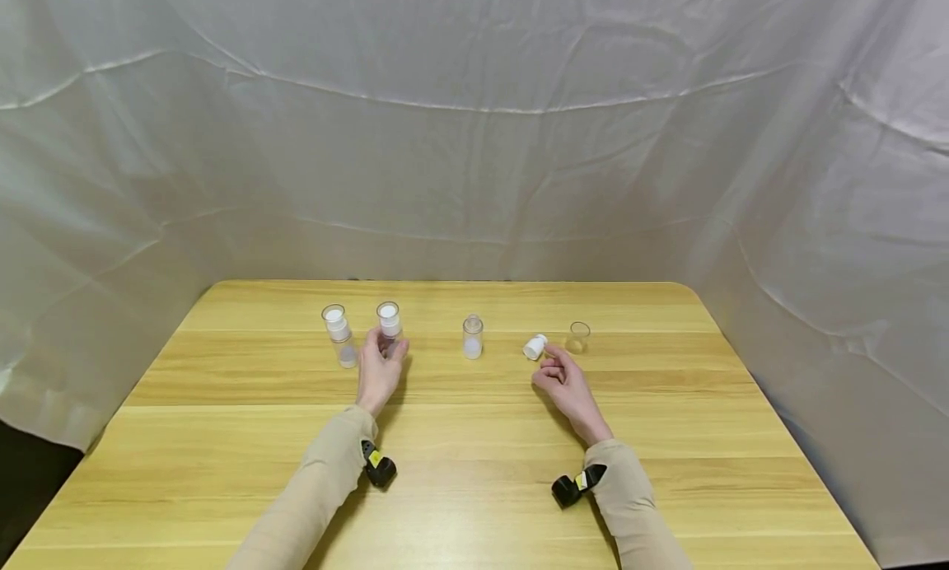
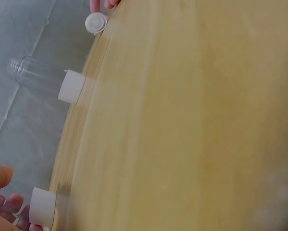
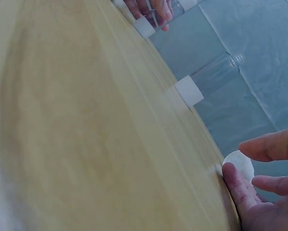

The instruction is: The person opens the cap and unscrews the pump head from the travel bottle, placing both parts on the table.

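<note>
My left hand (image 1: 381, 371) grips a clear bottle (image 1: 389, 321) with a white top under a clear cover; its white base (image 2: 43, 207) shows in the left wrist view. Just left of it stands a similar bottle (image 1: 338, 333). Over on the right, my right hand (image 1: 569, 389) has its index finger stretched to a small white cap (image 1: 534, 347) lying on its side. The thumb is held apart from that finger, and a fingertip overlaps the cap (image 3: 241, 162) in the right wrist view. Between the hands stands an uncapped clear bottle (image 1: 472, 339) with a threaded neck (image 3: 237, 59).
A clear cup-like cover (image 1: 578, 338) stands on the wooden table (image 1: 474, 488), to the right of the white cap. Grey cloth (image 1: 474, 175) hangs behind the table and along its sides. Black cameras are strapped to both sleeved wrists.
</note>
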The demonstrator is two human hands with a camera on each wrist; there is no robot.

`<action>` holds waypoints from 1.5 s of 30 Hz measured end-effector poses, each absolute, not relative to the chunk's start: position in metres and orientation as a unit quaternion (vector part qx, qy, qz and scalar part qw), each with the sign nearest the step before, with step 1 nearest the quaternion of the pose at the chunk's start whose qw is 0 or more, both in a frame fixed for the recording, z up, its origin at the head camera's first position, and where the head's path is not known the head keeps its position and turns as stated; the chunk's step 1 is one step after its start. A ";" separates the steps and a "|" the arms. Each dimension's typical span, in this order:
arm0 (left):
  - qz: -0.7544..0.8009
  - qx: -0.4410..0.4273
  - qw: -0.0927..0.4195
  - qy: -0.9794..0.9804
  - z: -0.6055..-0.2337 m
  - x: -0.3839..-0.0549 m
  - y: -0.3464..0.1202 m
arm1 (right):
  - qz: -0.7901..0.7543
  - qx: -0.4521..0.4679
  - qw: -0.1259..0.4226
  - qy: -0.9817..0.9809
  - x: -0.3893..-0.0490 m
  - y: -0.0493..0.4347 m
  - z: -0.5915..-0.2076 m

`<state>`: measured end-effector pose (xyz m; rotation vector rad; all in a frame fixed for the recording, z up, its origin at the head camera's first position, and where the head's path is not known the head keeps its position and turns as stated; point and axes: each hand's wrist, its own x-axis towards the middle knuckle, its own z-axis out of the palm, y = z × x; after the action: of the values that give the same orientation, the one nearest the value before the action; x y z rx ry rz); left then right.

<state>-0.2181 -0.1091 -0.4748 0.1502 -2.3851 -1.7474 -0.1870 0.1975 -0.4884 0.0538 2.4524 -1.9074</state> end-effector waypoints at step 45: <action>-0.598 -0.241 -0.118 -0.755 -0.477 -0.168 -0.053 | -0.567 -0.275 -0.061 0.774 -0.154 0.149 -0.431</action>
<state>-0.1683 -0.0526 -0.4772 -0.8198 -2.5685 -2.0358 -0.1536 0.1491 -0.4313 -0.8978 2.5319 -1.8538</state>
